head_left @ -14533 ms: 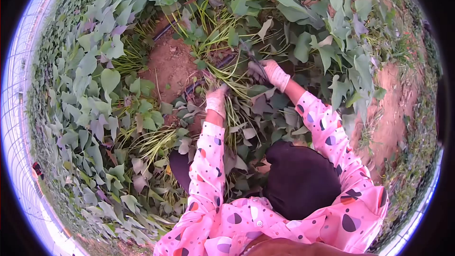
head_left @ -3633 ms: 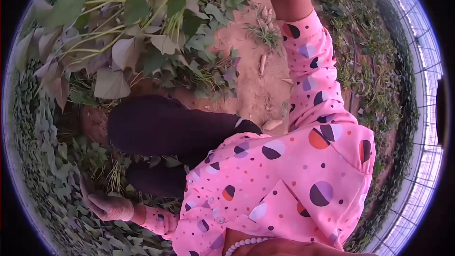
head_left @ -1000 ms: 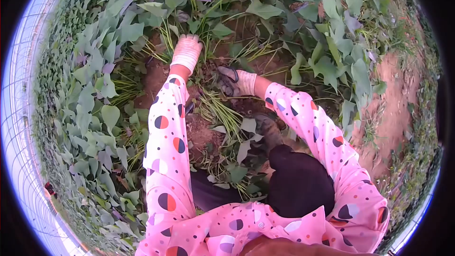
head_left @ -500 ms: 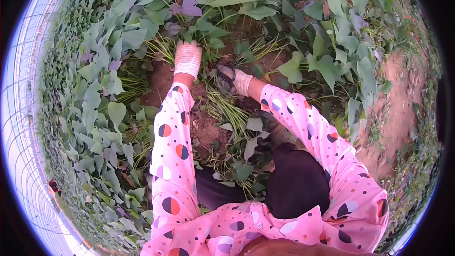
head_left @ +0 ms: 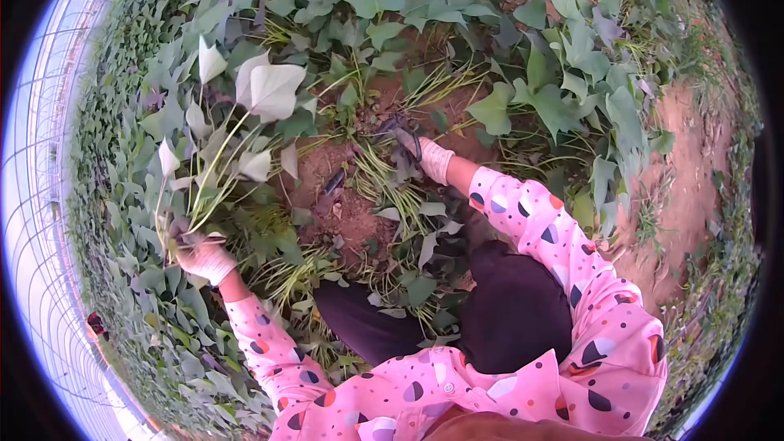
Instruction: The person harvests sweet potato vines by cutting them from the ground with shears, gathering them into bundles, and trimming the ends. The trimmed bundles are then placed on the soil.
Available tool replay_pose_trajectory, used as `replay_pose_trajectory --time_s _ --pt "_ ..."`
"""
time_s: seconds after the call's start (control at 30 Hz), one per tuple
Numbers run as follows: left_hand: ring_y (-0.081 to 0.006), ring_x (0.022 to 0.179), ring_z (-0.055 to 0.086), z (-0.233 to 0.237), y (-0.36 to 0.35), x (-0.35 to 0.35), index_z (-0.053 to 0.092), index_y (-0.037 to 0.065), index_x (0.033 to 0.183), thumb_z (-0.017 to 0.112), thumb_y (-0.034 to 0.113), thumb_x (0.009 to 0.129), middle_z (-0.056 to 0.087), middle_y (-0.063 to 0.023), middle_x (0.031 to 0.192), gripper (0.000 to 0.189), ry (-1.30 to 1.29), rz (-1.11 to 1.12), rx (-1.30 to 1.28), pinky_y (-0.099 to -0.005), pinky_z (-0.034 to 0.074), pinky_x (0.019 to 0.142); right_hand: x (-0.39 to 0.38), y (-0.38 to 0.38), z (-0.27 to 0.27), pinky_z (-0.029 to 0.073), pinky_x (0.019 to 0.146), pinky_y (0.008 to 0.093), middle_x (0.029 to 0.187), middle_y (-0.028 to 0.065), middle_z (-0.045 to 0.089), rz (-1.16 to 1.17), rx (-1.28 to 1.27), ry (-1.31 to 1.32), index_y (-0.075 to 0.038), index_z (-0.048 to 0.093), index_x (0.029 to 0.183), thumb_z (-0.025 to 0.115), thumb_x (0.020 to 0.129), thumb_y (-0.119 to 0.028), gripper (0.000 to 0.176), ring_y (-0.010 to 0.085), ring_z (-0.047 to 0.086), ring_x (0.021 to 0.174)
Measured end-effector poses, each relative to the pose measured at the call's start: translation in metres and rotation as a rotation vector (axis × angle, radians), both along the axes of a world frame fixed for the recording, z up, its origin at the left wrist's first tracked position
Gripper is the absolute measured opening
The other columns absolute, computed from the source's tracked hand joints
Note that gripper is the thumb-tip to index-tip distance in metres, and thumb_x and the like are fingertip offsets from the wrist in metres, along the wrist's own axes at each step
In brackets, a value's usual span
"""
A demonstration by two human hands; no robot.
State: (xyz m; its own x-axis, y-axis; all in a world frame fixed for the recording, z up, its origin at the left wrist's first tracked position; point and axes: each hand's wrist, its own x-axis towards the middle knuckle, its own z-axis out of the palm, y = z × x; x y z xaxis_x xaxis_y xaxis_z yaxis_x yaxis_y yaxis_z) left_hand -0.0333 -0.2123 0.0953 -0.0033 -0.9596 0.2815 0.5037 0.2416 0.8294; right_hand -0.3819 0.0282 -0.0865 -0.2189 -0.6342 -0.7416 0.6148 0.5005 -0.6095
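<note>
At the left, my left hand [head_left: 202, 255] in a pale work glove is closed around the stems of a leafy vine cutting [head_left: 214, 165]. Its leaves stand up above the fist and show their pale undersides. My right hand [head_left: 423, 153], also gloved, is low at the middle of the bed. It grips what looks like a pair of scissors [head_left: 417, 145] with black handle loops, the tips pointing left near the soil. Just below that hand lies a bundle of long green stems [head_left: 384, 184].
Dense leafy vines [head_left: 523, 98] surround the patch of bare reddish soil [head_left: 351, 220]. A small dark object [head_left: 335, 181] I cannot identify lies on the soil. To the right runs a dirt path [head_left: 678, 171]; a greenhouse frame [head_left: 41, 171] curves along the left.
My left hand has swung from the top middle down to the left, carrying the vine cutting. My right hand has shifted slightly right and down with the scissors.
</note>
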Motion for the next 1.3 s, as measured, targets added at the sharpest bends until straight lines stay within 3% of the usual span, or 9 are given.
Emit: replay_pose_trajectory --time_s 0.07,0.17,0.33,0.4,0.6,0.73,0.87,1.1,1.3 --pt "-0.0176 0.087 0.059 0.045 0.034 0.033 0.058 -0.004 0.117 0.058 0.015 0.095 0.065 -0.0107 0.111 0.029 -0.855 0.844 -0.245 -0.0329 0.048 0.083 -0.008 -0.002 0.000 0.032 0.038 0.0326 0.060 0.0018 0.056 0.041 -0.044 0.021 -0.010 0.063 0.077 0.049 0.086 -0.064 0.056 0.0176 0.046 0.041" --pt "-0.0217 0.095 0.063 0.115 0.084 0.059 0.059 0.002 0.120 0.065 0.017 0.090 0.065 -0.0113 0.111 0.034 -0.625 1.214 -0.226 -0.0351 0.052 0.084 -0.016 -0.002 0.017 0.035 0.039 0.0324 0.062 0.0022 0.055 0.263 0.048 0.129 -0.009 0.062 0.079 0.048 0.086 -0.064 0.057 0.0170 0.047 0.042" --pt "-0.0226 0.098 0.062 0.155 0.140 0.076 0.059 0.001 0.122 0.056 0.015 0.094 0.064 -0.0111 0.116 0.032 -0.298 0.833 -0.223 -0.0378 0.053 0.084 -0.005 0.009 0.035 0.037 0.039 0.0307 0.062 0.0017 0.054 0.281 0.070 0.164 -0.010 0.063 0.079 0.046 0.087 -0.064 0.058 0.0152 0.046 0.043" --pt "-0.0219 0.099 0.062 0.135 0.168 0.077 0.065 -0.001 0.114 0.050 0.012 0.091 0.064 -0.0133 0.113 0.030 -1.200 0.846 -0.342 -0.0350 0.052 0.084 -0.001 0.009 0.038 0.037 0.039 0.0304 0.062 0.0016 0.053 0.286 0.068 0.163 -0.010 0.063 0.079 0.046 0.087 -0.064 0.058 0.0149 0.046 0.043" --pt "-0.0297 0.093 0.061 0.091 0.199 0.021 0.068 0.007 0.099 0.061 0.010 0.084 0.064 -0.0130 0.103 0.016 -1.238 -0.296 0.189 -0.0396 0.048 0.081 -0.002 0.013 0.044 0.035 0.038 0.0286 0.059 0.0016 0.054 0.169 0.081 0.134 -0.010 0.061 0.077 0.049 0.086 -0.065 0.056 0.0139 0.046 0.041" --pt "-0.0343 0.091 0.060 0.059 0.201 -0.061 0.065 0.005 0.092 0.061 0.000 0.070 0.065 -0.0115 0.097 0.023 -1.401 -0.526 -0.744 -0.0422 0.047 0.084 -0.016 0.014 0.022 0.036 0.038 0.0293 0.056 0.0014 0.053 0.099 -0.012 0.170 -0.010 0.063 0.078 0.050 0.086 -0.063 0.056 0.0146 0.048 0.040" --pt "-0.0345 0.088 0.059 0.011 0.199 -0.103 0.065 0.009 0.097 0.057 -0.002 0.072 0.064 -0.0103 0.099 0.028 -1.365 -0.890 -0.637 -0.0417 0.048 0.079 -0.062 0.026 0.031 0.037 0.039 0.0249 0.061 0.0007 0.057 -0.026 -0.045 0.139 -0.007 0.063 0.085 0.050 0.087 -0.063 0.058 0.0124 0.054 0.047" --pt "-0.0326 0.128 0.041 -0.088 0.111 -0.267 0.064 0.009 0.110 0.055 0.004 0.075 0.047 -0.0107 0.136 0.037 -1.617 -0.679 -1.360 -0.0434 0.036 0.105 -0.091 0.021 0.040 0.038 0.039 0.0258 0.064 0.0024 0.056 0.130 -0.083 0.261 -0.008 0.059 0.085 0.058 0.086 -0.058 0.051 0.0125 0.052 0.045" --pt "-0.0304 0.140 0.030 -0.100 0.040 -0.276 0.026 0.023 0.149 0.055 0.017 0.084 0.026 -0.0054 0.155 0.071 -2.547 -0.510 -1.015 -0.0511 0.017 0.114 -0.107 -0.061 0.038 0.046 0.055 0.0321 0.071 0.0045 0.066 0.735 0.010 0.743 -0.008 0.067 0.083 0.053 0.091 -0.050 0.046 0.0158 0.059 0.055"
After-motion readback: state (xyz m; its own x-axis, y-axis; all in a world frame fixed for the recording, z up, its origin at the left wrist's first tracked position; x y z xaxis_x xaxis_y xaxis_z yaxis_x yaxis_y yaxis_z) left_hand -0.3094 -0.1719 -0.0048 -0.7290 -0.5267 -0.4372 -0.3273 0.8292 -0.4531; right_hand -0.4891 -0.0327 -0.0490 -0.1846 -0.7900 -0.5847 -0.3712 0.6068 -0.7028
